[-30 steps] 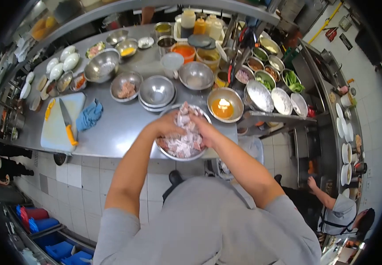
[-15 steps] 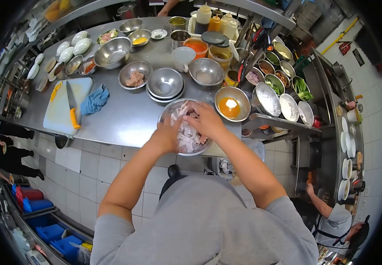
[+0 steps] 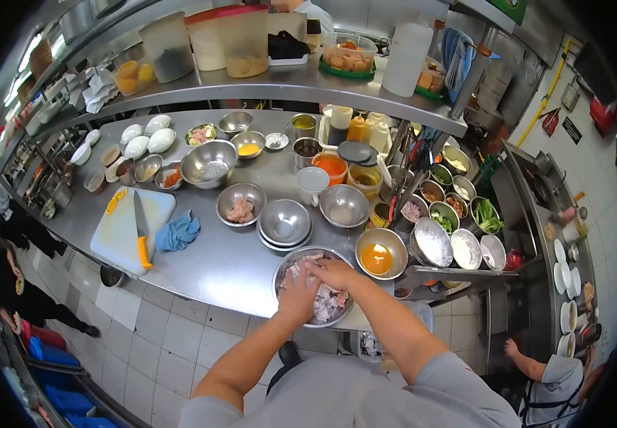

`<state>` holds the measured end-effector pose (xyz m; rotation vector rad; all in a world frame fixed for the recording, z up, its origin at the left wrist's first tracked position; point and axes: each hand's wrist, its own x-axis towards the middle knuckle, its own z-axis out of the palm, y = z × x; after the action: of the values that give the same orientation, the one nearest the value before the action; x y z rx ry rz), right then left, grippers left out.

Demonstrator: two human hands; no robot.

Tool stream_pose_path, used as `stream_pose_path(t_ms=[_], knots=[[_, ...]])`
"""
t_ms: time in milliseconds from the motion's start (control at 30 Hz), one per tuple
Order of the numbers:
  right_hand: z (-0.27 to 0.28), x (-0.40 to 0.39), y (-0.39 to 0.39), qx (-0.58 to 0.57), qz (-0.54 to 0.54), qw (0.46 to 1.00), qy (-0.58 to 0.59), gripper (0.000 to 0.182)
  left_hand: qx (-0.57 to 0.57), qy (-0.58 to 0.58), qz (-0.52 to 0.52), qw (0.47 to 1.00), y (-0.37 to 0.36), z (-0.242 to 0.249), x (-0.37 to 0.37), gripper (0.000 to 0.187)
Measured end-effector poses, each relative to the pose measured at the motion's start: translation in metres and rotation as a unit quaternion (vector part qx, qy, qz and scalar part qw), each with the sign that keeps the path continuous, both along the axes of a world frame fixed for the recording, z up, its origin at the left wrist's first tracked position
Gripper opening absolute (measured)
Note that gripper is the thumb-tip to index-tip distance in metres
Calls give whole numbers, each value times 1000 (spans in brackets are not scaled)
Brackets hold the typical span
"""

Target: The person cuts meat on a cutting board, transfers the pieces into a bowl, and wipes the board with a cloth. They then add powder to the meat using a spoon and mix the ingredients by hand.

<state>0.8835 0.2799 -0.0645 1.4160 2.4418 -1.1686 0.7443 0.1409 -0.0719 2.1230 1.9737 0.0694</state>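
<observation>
Both hands are in a steel bowl [image 3: 278,284] of raw meat pieces coated with white flour [image 3: 328,305], at the table's front edge. My left hand [image 3: 298,291] presses into the meat from the left, its fingers curled over some pieces. From the right, my right hand [image 3: 333,274] closes on the meat, its fingertips meeting the left hand's; what lies under the fingers is partly hidden. Right of this bowl stands a steel bowl with orange-yellow liquid [image 3: 376,258]. Stacked empty steel bowls [image 3: 284,222] sit just behind, beside a bowl of minced meat [image 3: 240,209].
At left, a white cutting board [image 3: 116,232] carries an orange-handled knife [image 3: 143,250], near a blue cloth [image 3: 178,231]. Flour bowls [image 3: 465,250] and vegetable containers stand at right. An overhead shelf [image 3: 251,85] spans the back. A co-worker [image 3: 554,378] is at lower right.
The camera view has tilted up, showing more of the shelf, so the table appears lower. My hands have drawn together over the floured meat, inside the same bowl.
</observation>
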Motion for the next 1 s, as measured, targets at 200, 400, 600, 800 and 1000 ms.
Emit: stream_pose_path(t_ms=[200,400,600,800,1000], knots=[[-6,7,18,-127,-15,986,110,80,112,-36,36,992,-3,-15,4,91],[14,10,-5,-140,-81,982,101,74,136,-151,156,967,13,-24,0,82],[10,36,-41,16,-148,979,137,82,53,-227,130,964,12,21,-25,91],[-4,46,-60,-298,-373,824,305,95,-87,-368,172,909,18,12,-34,106],[-2,26,-49,-320,-320,845,284,76,-134,-474,161,855,38,-4,-37,124]])
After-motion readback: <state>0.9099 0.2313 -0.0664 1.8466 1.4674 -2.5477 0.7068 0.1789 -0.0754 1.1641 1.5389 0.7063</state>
